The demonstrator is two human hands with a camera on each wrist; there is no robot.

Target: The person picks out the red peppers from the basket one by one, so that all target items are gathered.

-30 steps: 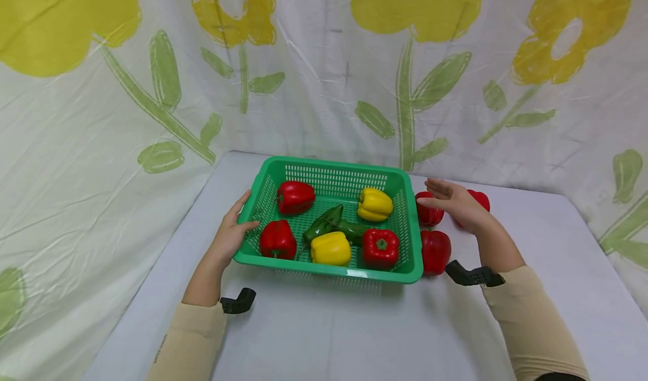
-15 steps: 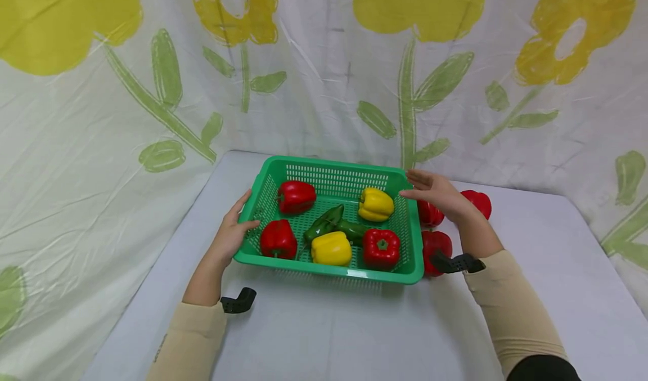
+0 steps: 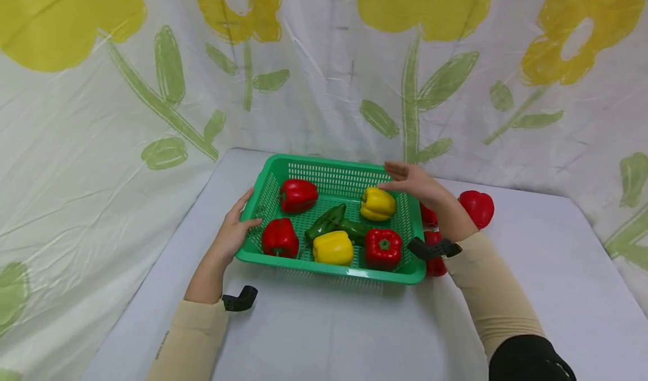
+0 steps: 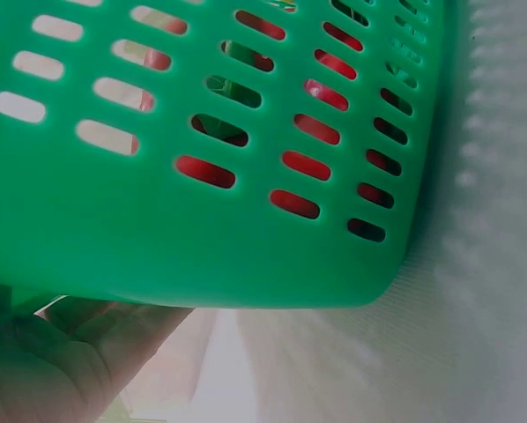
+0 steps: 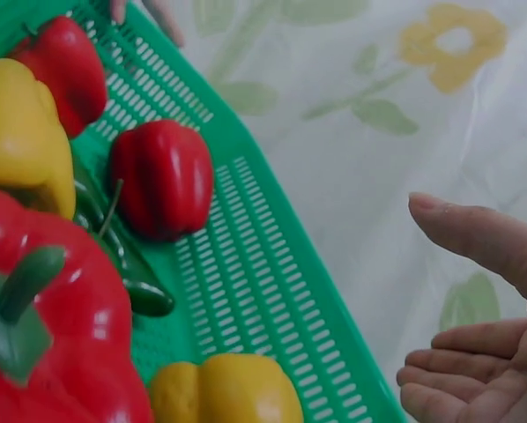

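A green perforated basket [image 3: 324, 270] stands on the table with bell peppers inside. My left hand [image 3: 230, 233] grips its left rim, thumb over the edge and fingers along the outside. From the left wrist the hand [image 4: 70, 366] shows beneath the basket's wall. My right hand [image 3: 414, 183], fingers loosely extended, is over the basket's far right corner, near a yellow bell pepper [image 3: 378, 204]; it holds nothing. Also inside are red bell peppers [image 3: 298, 195], a second yellow bell pepper [image 3: 333, 248] and two long green peppers [image 3: 325, 222]. The right forearm partly hides red peppers outside.
Right of the basket, a red bell pepper [image 3: 435, 265] lies close against its wall, with another [image 3: 428, 216] behind it. Farther right is one more red pepper [image 3: 477, 208]. A white curtain [image 3: 324, 111] with painted yellow flowers hangs behind the table.
My right hand has moved left, from above the loose red peppers to over the basket's far right corner. The left hand stays on the rim, and the basket and peppers have not moved.
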